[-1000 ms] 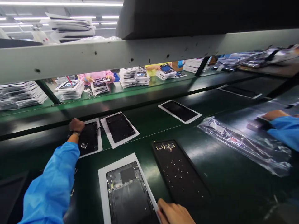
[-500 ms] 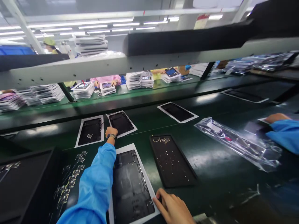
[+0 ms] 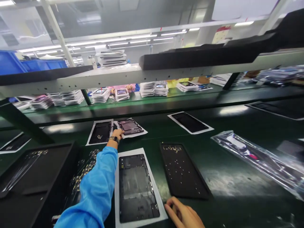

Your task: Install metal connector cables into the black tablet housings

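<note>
My left hand [image 3: 118,133], with a watch on its wrist, reaches far out. Its fingers are closed on the left edge of a black tablet housing [image 3: 131,127], which looks slightly tilted over its white sheet. Beside it lies another tablet housing [image 3: 101,131] with a small metallic part on it. Nearer, a large tablet housing [image 3: 137,186] rests flat on a white sheet [image 3: 142,223]. My right hand [image 3: 185,213] is curled by that sheet's right edge, thumb towards the index finger; whatever it holds, if anything, is hidden.
A black tray [image 3: 182,171] with small parts lies right of centre. A clear plastic bag [image 3: 258,158] is farther right. At the left stand a black box [image 3: 54,177] and a pile of small metallic parts [image 3: 83,171]. A shelf beam [image 3: 161,74] crosses above the green bench.
The view has shifted, and things sit lower. The far housing at my left hand now looks tilted and shows a lighter inside. Another person's hand and blue sleeve at the right have left view.
</note>
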`<state>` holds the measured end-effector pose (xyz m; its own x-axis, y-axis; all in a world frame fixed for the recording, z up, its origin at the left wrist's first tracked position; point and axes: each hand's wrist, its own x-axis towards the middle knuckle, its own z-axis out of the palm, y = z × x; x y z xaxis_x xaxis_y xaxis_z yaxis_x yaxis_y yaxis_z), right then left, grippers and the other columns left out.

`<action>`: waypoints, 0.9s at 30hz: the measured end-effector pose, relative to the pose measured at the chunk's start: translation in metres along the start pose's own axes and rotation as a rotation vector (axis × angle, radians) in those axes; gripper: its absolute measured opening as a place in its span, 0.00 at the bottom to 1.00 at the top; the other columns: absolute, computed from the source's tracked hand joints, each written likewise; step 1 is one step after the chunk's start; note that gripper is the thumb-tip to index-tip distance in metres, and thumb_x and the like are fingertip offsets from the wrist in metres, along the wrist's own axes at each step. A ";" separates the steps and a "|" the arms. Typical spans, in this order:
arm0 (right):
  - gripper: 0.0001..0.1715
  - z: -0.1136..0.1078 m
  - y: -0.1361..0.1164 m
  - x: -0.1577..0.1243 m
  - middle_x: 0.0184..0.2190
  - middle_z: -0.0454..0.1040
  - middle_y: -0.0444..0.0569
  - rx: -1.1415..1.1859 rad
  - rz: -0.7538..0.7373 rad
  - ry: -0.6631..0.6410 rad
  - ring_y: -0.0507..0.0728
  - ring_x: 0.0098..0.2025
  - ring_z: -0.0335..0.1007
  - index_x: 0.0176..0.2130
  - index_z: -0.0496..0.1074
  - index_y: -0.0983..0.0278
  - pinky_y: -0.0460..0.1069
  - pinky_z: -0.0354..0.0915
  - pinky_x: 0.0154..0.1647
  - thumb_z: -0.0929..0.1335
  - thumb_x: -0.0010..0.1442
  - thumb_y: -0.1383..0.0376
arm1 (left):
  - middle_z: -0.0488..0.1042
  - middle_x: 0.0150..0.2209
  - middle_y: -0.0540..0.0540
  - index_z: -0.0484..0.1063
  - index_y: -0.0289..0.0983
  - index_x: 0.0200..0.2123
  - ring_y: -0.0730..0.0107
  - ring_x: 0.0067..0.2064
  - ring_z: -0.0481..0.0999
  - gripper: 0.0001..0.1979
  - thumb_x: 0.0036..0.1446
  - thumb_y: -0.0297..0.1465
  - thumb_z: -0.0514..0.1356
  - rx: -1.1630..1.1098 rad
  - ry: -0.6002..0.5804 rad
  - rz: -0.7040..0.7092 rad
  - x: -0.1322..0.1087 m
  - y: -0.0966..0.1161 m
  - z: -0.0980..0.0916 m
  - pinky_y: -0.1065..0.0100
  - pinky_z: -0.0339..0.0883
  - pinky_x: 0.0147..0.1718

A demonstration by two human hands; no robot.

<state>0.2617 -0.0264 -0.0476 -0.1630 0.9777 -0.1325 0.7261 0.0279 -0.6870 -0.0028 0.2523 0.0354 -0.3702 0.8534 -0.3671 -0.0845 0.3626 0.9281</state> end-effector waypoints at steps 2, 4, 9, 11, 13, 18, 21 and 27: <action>0.18 -0.007 -0.013 0.000 0.20 0.72 0.44 0.035 -0.007 0.011 0.55 0.23 0.69 0.30 0.70 0.59 0.46 0.60 0.26 0.60 0.62 0.52 | 0.72 0.47 0.42 0.69 0.33 0.50 0.64 0.43 0.75 0.15 0.62 0.35 0.58 -0.037 -0.076 -0.067 -0.014 -0.001 -0.012 0.59 0.73 0.40; 0.19 -0.012 -0.023 0.000 0.20 0.71 0.44 0.077 -0.016 0.018 0.54 0.23 0.67 0.30 0.70 0.61 0.46 0.59 0.26 0.60 0.62 0.52 | 0.75 0.43 0.42 0.71 0.31 0.46 0.66 0.39 0.76 0.12 0.62 0.33 0.59 -0.083 -0.135 -0.103 -0.037 -0.009 -0.030 0.62 0.73 0.38; 0.21 -0.032 -0.027 0.001 0.20 0.70 0.45 0.170 -0.023 0.122 0.53 0.23 0.66 0.30 0.71 0.63 0.46 0.60 0.25 0.60 0.62 0.52 | 0.79 0.29 0.45 0.75 0.32 0.33 0.65 0.31 0.77 0.10 0.45 0.28 0.69 -0.148 -0.227 -0.145 -0.127 -0.062 -0.099 0.69 0.71 0.30; 0.21 -0.045 -0.020 0.005 0.20 0.71 0.45 0.183 -0.008 0.204 0.53 0.23 0.67 0.31 0.71 0.63 0.46 0.61 0.25 0.60 0.62 0.52 | 0.79 0.29 0.46 0.76 0.33 0.31 0.62 0.30 0.77 0.17 0.34 0.31 0.73 -0.127 -0.224 -0.149 -0.165 -0.091 -0.126 0.68 0.70 0.27; 0.19 -0.060 -0.010 0.013 0.21 0.72 0.46 0.179 0.012 0.276 0.54 0.24 0.68 0.32 0.72 0.63 0.47 0.62 0.26 0.61 0.60 0.52 | 0.79 0.28 0.44 0.77 0.34 0.31 0.59 0.29 0.78 0.21 0.31 0.38 0.74 -0.100 -0.210 -0.218 -0.194 -0.118 -0.147 0.67 0.69 0.25; 0.15 -0.086 0.012 0.054 0.24 0.73 0.47 0.046 0.008 0.333 0.55 0.26 0.68 0.34 0.74 0.63 0.48 0.62 0.29 0.64 0.56 0.56 | 0.79 0.28 0.43 0.78 0.36 0.31 0.55 0.29 0.78 0.26 0.29 0.46 0.73 -0.044 -0.233 -0.342 -0.226 -0.160 -0.166 0.64 0.69 0.23; 0.10 -0.090 0.014 0.076 0.24 0.74 0.45 -0.094 -0.010 0.246 0.54 0.26 0.67 0.34 0.74 0.63 0.48 0.61 0.31 0.65 0.54 0.61 | 0.80 0.29 0.43 0.77 0.37 0.29 0.54 0.32 0.78 0.26 0.27 0.49 0.72 -0.006 -0.198 -0.310 -0.224 -0.167 -0.166 0.62 0.71 0.28; 0.05 -0.084 0.012 0.092 0.20 0.73 0.43 -0.173 0.043 0.187 0.53 0.24 0.67 0.28 0.73 0.63 0.47 0.58 0.28 0.68 0.51 0.64 | 0.75 0.26 0.44 0.77 0.36 0.33 0.56 0.29 0.74 0.36 0.26 0.59 0.65 0.399 0.051 -0.027 -0.216 -0.173 -0.171 0.60 0.69 0.31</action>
<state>0.3111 0.0811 -0.0079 -0.0153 0.9998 -0.0134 0.8359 0.0054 -0.5488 -0.0667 -0.0593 -0.0351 -0.4194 0.8255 -0.3777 0.2670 0.5098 0.8178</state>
